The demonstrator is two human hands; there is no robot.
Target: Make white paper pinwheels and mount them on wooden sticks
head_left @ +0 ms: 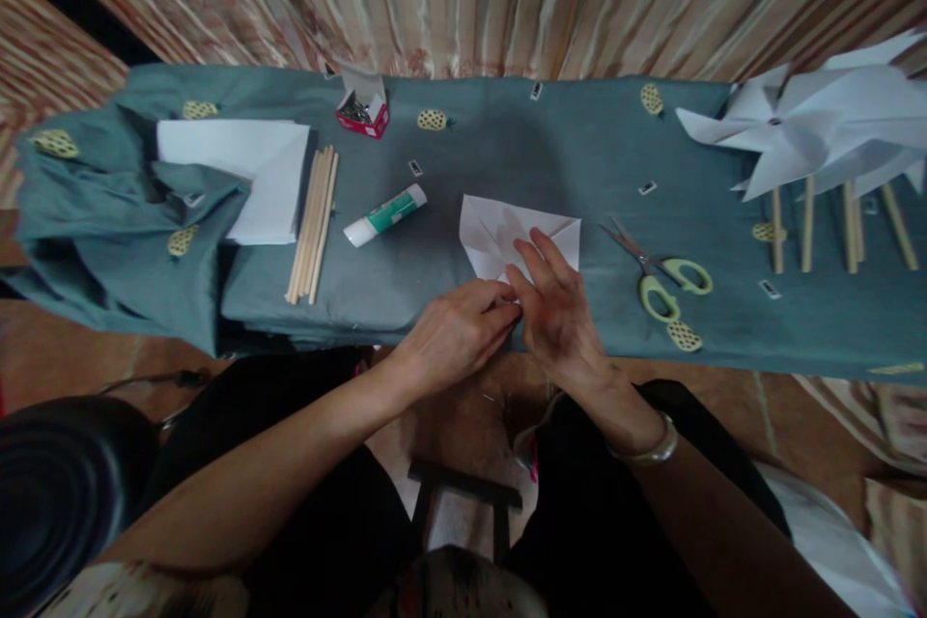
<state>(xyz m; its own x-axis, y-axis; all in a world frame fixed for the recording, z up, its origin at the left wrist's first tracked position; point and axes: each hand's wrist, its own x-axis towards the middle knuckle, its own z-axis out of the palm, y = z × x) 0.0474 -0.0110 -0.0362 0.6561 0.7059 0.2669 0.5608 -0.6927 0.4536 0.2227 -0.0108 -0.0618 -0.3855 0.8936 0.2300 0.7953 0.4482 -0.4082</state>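
A white sheet of paper (489, 224) with crease lines lies near the front edge of the cloth-covered table. My left hand (463, 323) is closed on its near corner, thumb and fingers pinched together. Over the paper's right part is my right hand (554, 309), palm partly turned up and fingers spread, its fingertips at the sheet. The thumb side of this hand comes close to my left fingertips, and the near corner is mostly hidden there. Scissors (656, 275) with green handles lie to the right. A glue stick (385, 215) lies to the left of the paper.
Thin wooden sticks (313, 227) lie beside a stack of white paper (279, 183) at the left. Behind them stands an open red box (362, 116) of small metal pieces. Several white paper pinwheels (811, 126) on sticks are at the right. A patterned curtain (492, 0) hangs behind the table.
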